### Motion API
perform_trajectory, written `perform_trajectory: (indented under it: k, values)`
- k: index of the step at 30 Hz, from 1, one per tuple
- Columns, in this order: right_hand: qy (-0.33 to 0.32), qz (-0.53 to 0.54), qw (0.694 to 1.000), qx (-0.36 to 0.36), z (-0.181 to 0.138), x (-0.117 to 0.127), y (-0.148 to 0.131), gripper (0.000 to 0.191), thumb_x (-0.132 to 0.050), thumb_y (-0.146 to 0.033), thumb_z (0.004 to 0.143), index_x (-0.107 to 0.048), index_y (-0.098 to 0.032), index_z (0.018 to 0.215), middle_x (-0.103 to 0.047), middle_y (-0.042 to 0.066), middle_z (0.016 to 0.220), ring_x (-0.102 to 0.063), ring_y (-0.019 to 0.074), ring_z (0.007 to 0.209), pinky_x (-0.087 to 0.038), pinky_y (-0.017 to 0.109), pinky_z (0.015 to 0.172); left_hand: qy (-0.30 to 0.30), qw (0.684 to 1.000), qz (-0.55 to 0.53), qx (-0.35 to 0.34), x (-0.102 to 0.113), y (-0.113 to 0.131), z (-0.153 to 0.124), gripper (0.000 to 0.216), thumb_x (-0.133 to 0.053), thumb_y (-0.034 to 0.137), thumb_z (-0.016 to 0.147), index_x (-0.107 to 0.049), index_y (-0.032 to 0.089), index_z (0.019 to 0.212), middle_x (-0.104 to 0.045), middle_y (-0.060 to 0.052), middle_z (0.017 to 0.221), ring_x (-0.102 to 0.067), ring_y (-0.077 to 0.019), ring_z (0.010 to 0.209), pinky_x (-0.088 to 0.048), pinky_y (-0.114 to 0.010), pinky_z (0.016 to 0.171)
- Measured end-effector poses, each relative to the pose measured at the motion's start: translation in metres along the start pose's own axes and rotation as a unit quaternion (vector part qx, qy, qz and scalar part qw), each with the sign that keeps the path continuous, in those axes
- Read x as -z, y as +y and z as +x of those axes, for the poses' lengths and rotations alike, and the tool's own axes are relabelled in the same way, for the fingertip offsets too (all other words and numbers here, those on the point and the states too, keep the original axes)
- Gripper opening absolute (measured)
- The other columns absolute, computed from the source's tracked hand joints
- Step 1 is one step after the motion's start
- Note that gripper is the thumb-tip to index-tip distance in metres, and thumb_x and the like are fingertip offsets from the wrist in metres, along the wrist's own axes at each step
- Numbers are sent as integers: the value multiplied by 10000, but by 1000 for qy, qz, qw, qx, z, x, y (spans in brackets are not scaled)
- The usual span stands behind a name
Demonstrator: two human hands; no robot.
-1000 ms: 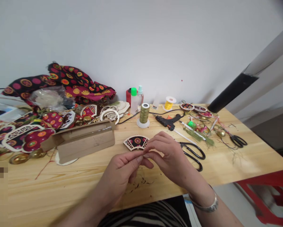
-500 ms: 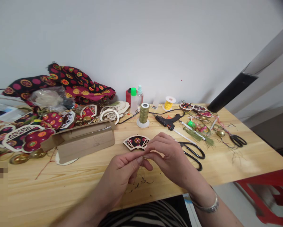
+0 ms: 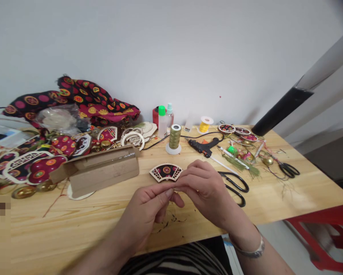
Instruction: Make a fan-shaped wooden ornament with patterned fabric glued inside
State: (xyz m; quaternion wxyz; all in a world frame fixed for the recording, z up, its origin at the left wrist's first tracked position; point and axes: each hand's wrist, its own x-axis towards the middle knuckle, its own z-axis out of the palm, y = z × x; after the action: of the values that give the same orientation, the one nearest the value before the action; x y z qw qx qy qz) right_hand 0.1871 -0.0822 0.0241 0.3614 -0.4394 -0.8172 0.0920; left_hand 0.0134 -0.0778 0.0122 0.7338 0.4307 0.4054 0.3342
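Observation:
My left hand and my right hand meet fingertip to fingertip over the front of the table. Both are closed in a pinch, and whatever lies between the fingers is too small or hidden to name. Just behind them lies a fan-shaped wooden ornament with dark patterned cloth in its frame. Black-handled scissors lie beside my right hand, their blades hidden by it. Dark scraps are scattered on the wood below my fingers.
An open cardboard box stands to the left, before ornaments and patterned cloth. An olive thread spool, a glue gun, bottles and yellow thread stand or lie behind. Smaller scissors and tassels lie right.
My right hand's fingers have shifted slightly and lie a little flatter over the left fingertips. Everything on the table stays where it was.

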Motion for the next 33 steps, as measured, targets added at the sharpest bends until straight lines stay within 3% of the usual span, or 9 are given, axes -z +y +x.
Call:
perform_trajectory:
  k: [3,6,9,12,15,17,27,33]
  values:
    - [-4,-36,999,31,0,1,0,170,-529,-159,935,-677,-207,866,-715,14,845,-537,182,840,-403,356,765,-3,1000,-5,5,0,0,0,198,-656,332,807,-765,166,812,-552,9,582,-225,-57,451,-140,-234,417]
    - [-3,-60,997,57,-1,2,0,148,-528,-165,939,-671,-204,927,-718,13,881,-537,187,870,-394,355,764,-5,1000,-14,12,0,0,1,231,-659,340,802,-739,147,702,-388,54,476,-200,-62,449,-128,-235,418]
    - [-4,-74,995,74,-2,3,0,147,-521,-155,941,-662,-196,940,-715,14,894,-535,187,890,-390,354,769,-8,1000,-23,18,1,0,2,258,-658,355,804,-731,139,684,-313,71,455,-190,-63,447,-119,-237,422]
    - [-12,-77,994,76,-2,2,1,157,-503,-149,947,-650,-187,906,-712,20,909,-532,192,902,-392,360,773,-9,999,-28,22,2,-2,2,252,-658,353,807,-742,136,712,-405,49,475,-199,-57,445,-116,-240,423]
    - [-20,-54,997,59,-1,1,2,164,-492,-147,948,-629,-180,865,-706,32,915,-531,195,906,-398,365,782,-2,999,-42,21,4,-3,2,193,-673,325,800,-765,166,862,-594,-4,618,-227,-49,447,-123,-238,420]
    - [-25,-24,999,35,0,1,4,160,-494,-144,946,-622,-178,856,-699,33,886,-532,191,890,-405,363,786,-5,999,-47,19,4,-4,2,204,-675,313,804,-764,186,937,-631,-15,660,-236,-46,445,-127,-234,419]
    - [-11,58,998,-4,3,1,9,132,-542,-179,936,-651,-183,862,-667,19,805,-538,166,825,-415,333,766,9,994,-105,33,2,-2,3,232,-659,335,834,-744,175,978,-649,-31,663,-236,-40,460,-171,-187,423]
    - [-19,46,999,-17,4,2,10,147,-549,-190,930,-641,-177,816,-671,19,796,-534,169,804,-404,339,756,6,994,-103,34,0,-1,3,209,-706,331,794,-723,131,733,-607,-5,629,-230,-24,452,-188,-166,411]
